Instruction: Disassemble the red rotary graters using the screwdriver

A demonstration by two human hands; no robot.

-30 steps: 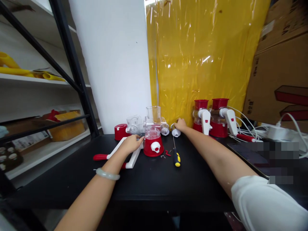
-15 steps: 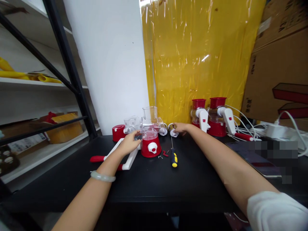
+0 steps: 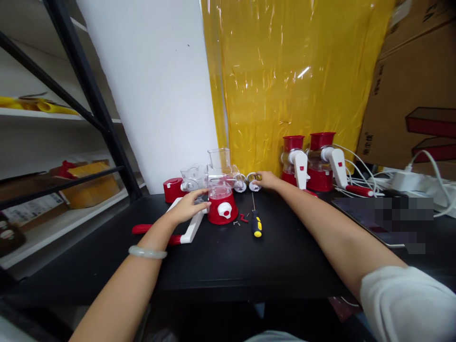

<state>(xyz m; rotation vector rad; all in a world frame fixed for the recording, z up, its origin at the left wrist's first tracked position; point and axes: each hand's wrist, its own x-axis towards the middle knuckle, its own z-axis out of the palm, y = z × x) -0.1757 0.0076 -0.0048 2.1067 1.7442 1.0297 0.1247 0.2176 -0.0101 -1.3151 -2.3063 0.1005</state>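
My left hand point(image 3: 190, 205) has its thumb and fingers apart at the left side of a red base point(image 3: 221, 213) with a clear plastic body point(image 3: 219, 168) on top. Beside it, white crank arms point(image 3: 193, 227) with red handles lie on the table. My right hand point(image 3: 268, 180) has its fingers on a metal-and-white drum point(image 3: 254, 181) behind the screwdriver. The blue and yellow screwdriver point(image 3: 256, 225) lies pointing away from me. Small screws point(image 3: 236, 223) and a small red part point(image 3: 244, 218) rest between the base and the screwdriver.
Two red and clear grinders point(image 3: 321, 164) with white cranks stand at the back right, near white cables and a tablet point(image 3: 370, 221). Another red base point(image 3: 173, 190) is at the back left. A shelf rack point(image 3: 76, 64) rises on the left, a cardboard box point(image 3: 409, 99) on the right.
The camera view has shifted slightly, and things on the table appear a little higher. Both hands stay at about the same objects.
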